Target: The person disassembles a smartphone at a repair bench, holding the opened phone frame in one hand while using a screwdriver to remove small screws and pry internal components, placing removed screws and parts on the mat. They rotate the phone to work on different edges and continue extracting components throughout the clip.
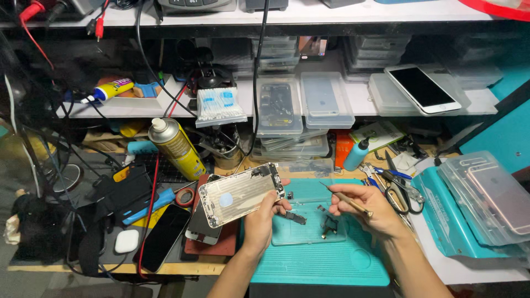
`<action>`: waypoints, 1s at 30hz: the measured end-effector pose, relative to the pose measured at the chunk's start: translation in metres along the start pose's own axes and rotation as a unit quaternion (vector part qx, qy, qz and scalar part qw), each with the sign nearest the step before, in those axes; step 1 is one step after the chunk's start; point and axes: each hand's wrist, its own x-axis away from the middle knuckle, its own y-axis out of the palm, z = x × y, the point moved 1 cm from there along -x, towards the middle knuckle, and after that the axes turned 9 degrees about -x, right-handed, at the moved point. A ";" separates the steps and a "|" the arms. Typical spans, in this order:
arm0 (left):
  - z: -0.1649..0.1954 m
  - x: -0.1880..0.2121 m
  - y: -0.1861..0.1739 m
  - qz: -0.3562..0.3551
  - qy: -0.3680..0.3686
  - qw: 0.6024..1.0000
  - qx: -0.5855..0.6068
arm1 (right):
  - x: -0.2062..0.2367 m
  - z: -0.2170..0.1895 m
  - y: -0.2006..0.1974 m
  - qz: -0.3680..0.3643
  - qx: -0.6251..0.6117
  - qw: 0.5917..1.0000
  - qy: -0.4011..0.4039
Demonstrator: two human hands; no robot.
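Left hand (264, 212) gripping stripped silver phone housing (238, 193) above teal bench mat (320, 259), right hand (361, 207) pinching slim brass-handled tool (348, 202); small removed parts (314, 218) already on clear tray (309, 234), reassembly seemingly outstanding.

A cluttered wooden workbench (165, 269) fills the view. At twelve o'clock, two white shelves (353, 99) run across, dark shadow between them. A teal wall (505, 135) shows at three o'clock.
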 end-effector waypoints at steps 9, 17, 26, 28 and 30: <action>-0.009 -0.001 -0.008 0.009 -0.017 1.000 0.001 | -0.024 0.030 0.020 0.004 0.235 0.962 -0.142; -0.014 0.000 -0.002 0.007 -0.030 0.999 -0.014 | -0.037 0.047 0.047 0.006 0.275 0.961 -0.038; -0.009 -0.001 0.001 -0.001 -0.047 0.999 -0.022 | -0.020 0.023 0.019 0.068 0.305 0.944 -0.101; -0.014 -0.002 0.004 0.001 -0.051 0.998 -0.028 | -0.017 0.026 0.017 0.074 0.350 0.928 -0.104; -0.018 -0.004 0.005 0.001 -0.051 0.998 -0.036 | -0.016 0.029 0.017 0.073 0.375 0.917 -0.114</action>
